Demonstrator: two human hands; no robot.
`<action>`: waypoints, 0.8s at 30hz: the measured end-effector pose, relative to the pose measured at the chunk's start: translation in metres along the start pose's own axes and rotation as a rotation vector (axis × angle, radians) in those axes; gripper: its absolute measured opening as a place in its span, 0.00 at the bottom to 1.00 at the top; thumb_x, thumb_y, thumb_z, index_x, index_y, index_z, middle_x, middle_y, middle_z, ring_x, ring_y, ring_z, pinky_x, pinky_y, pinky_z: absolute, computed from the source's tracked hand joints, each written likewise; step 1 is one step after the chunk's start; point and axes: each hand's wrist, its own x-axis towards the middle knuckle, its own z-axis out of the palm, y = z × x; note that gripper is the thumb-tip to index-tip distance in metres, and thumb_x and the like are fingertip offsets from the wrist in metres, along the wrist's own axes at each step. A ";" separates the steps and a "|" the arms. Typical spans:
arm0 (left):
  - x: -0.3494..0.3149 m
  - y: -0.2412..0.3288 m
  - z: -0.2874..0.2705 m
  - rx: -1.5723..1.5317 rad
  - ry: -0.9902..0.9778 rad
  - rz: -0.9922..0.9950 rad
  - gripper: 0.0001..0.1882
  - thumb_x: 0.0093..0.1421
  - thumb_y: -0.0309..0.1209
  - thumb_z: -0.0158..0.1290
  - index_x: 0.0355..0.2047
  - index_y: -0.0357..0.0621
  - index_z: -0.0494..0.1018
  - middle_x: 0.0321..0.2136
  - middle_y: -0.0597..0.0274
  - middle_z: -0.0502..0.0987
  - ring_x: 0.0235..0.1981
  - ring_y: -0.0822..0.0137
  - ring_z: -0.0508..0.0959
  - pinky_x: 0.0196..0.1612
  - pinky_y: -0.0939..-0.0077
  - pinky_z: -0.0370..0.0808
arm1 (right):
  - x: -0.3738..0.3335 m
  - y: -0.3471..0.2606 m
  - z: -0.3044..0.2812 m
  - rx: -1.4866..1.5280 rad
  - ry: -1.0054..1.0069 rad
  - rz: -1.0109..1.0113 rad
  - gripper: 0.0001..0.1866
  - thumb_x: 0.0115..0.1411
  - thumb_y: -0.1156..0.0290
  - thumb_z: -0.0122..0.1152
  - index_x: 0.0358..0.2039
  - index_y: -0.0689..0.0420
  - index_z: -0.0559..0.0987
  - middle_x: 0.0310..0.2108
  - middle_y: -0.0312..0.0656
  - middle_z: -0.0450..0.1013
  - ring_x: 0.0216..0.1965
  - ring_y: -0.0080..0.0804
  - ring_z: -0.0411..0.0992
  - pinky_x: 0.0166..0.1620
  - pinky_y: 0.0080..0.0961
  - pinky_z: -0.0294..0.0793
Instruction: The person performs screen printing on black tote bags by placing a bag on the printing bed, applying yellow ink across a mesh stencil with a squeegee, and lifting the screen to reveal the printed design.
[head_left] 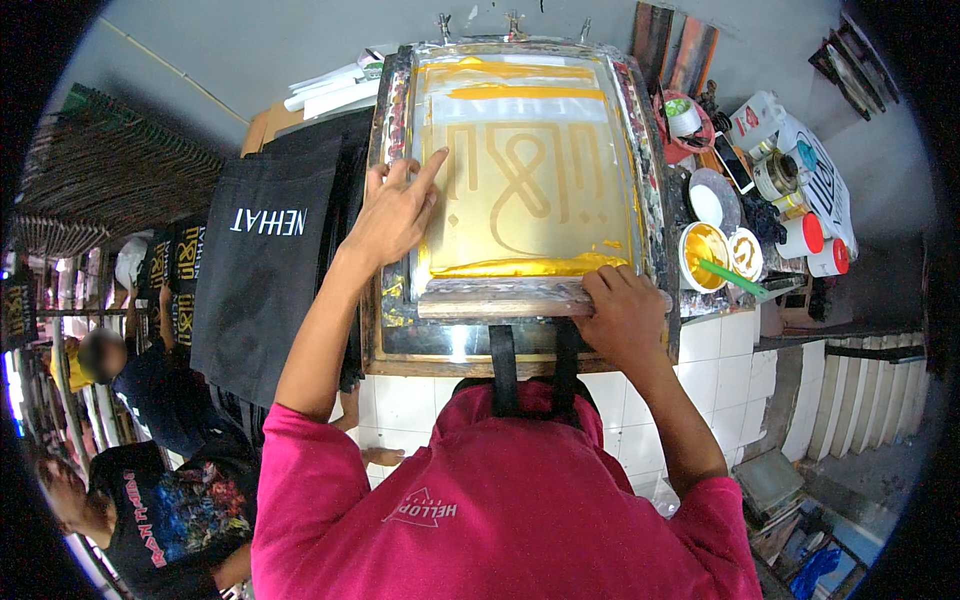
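A screen-printing frame [646, 180] lies before me, its mesh [470, 220] showing a curling stencil design with yellow ink along the near and far ends. My left hand [398, 208] is over the frame's left side, index finger stretched out and the others loosely bent, holding nothing. Whether that fingertip touches the mesh I cannot tell. Wrapped over the right end of a squeegee [500, 300] with a wooden handle is my right hand [620, 308]. The squeegee lies across the near end, beside a thick line of yellow ink [520, 266]. Black straps [504, 362] hang out below the frame.
Black printed bags [262, 250] are stacked at the left. On the right stand a tub of yellow ink [704, 252] with a green stirrer [732, 277], a smaller cup [745, 252] and red-lidded jars [800, 238]. Two people [170, 500] are at the lower left.
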 end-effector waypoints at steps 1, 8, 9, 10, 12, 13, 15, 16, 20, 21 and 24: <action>0.000 0.002 -0.008 -0.013 0.013 -0.008 0.37 0.66 0.30 0.49 0.73 0.45 0.50 0.52 0.43 0.74 0.59 0.49 0.68 0.65 0.50 0.54 | 0.000 -0.001 0.000 0.005 -0.010 0.006 0.17 0.42 0.61 0.74 0.29 0.51 0.75 0.30 0.37 0.73 0.37 0.39 0.75 0.37 0.38 0.76; -0.006 0.013 -0.023 -0.082 0.050 -0.134 0.30 0.66 0.29 0.50 0.67 0.42 0.60 0.43 0.54 0.78 0.54 0.56 0.71 0.60 0.56 0.56 | 0.000 -0.002 0.000 -0.013 -0.033 -0.010 0.15 0.44 0.61 0.71 0.28 0.52 0.75 0.30 0.37 0.72 0.38 0.38 0.75 0.38 0.38 0.77; -0.010 0.014 -0.030 -0.125 0.141 -0.145 0.30 0.65 0.29 0.50 0.67 0.42 0.60 0.42 0.55 0.79 0.52 0.58 0.72 0.60 0.57 0.56 | 0.000 -0.002 0.000 -0.018 -0.041 -0.018 0.15 0.44 0.61 0.70 0.28 0.52 0.75 0.30 0.38 0.72 0.38 0.39 0.75 0.38 0.38 0.77; -0.016 0.013 -0.037 -0.166 0.230 -0.151 0.30 0.65 0.28 0.51 0.67 0.41 0.60 0.40 0.57 0.79 0.51 0.59 0.73 0.61 0.58 0.55 | 0.000 -0.002 0.003 -0.017 -0.016 -0.035 0.16 0.42 0.62 0.71 0.29 0.52 0.76 0.30 0.38 0.72 0.37 0.39 0.75 0.38 0.37 0.77; -0.032 0.012 -0.044 -0.237 0.414 -0.185 0.30 0.64 0.26 0.52 0.67 0.41 0.61 0.37 0.62 0.79 0.46 0.63 0.76 0.62 0.61 0.54 | -0.001 0.000 0.012 -0.018 0.025 -0.072 0.17 0.39 0.63 0.73 0.29 0.52 0.76 0.30 0.38 0.72 0.37 0.39 0.75 0.37 0.37 0.76; -0.039 0.017 -0.046 -0.227 0.486 -0.249 0.32 0.61 0.22 0.55 0.66 0.41 0.63 0.37 0.62 0.78 0.45 0.64 0.76 0.62 0.63 0.59 | 0.002 0.001 0.015 -0.026 0.038 -0.074 0.17 0.40 0.63 0.73 0.29 0.52 0.76 0.30 0.38 0.72 0.37 0.39 0.75 0.38 0.37 0.76; -0.061 0.023 -0.039 -0.335 0.570 -0.409 0.33 0.58 0.18 0.58 0.65 0.42 0.65 0.35 0.63 0.76 0.44 0.68 0.75 0.58 0.68 0.67 | 0.016 0.005 0.019 -0.041 0.062 -0.086 0.16 0.40 0.63 0.73 0.29 0.52 0.76 0.31 0.38 0.72 0.37 0.39 0.75 0.38 0.36 0.76; -0.074 0.027 -0.037 -0.353 0.605 -0.461 0.32 0.57 0.18 0.59 0.63 0.42 0.67 0.35 0.61 0.75 0.43 0.66 0.75 0.55 0.68 0.69 | 0.026 0.010 0.021 -0.044 0.056 -0.105 0.16 0.41 0.64 0.71 0.30 0.52 0.77 0.31 0.38 0.73 0.38 0.40 0.75 0.39 0.37 0.76; -0.123 0.046 -0.019 -0.522 0.669 -0.758 0.20 0.55 0.20 0.64 0.50 0.36 0.78 0.26 0.64 0.79 0.32 0.71 0.78 0.47 0.73 0.75 | 0.084 0.039 0.036 -0.046 0.030 -0.133 0.15 0.45 0.66 0.68 0.34 0.54 0.78 0.33 0.41 0.75 0.39 0.42 0.76 0.40 0.40 0.77; -0.133 0.051 -0.016 -0.536 0.656 -0.829 0.18 0.55 0.21 0.64 0.47 0.35 0.79 0.26 0.63 0.80 0.32 0.72 0.78 0.46 0.73 0.75 | 0.101 0.046 0.039 -0.042 0.027 -0.129 0.15 0.46 0.66 0.68 0.35 0.54 0.79 0.34 0.41 0.76 0.40 0.43 0.76 0.41 0.40 0.77; -0.152 0.062 -0.008 -0.550 0.637 -0.983 0.13 0.55 0.22 0.65 0.41 0.34 0.82 0.27 0.60 0.83 0.32 0.72 0.80 0.44 0.74 0.76 | 0.161 0.072 0.049 -0.076 0.064 -0.134 0.17 0.47 0.60 0.71 0.36 0.54 0.81 0.35 0.44 0.78 0.41 0.44 0.78 0.41 0.42 0.78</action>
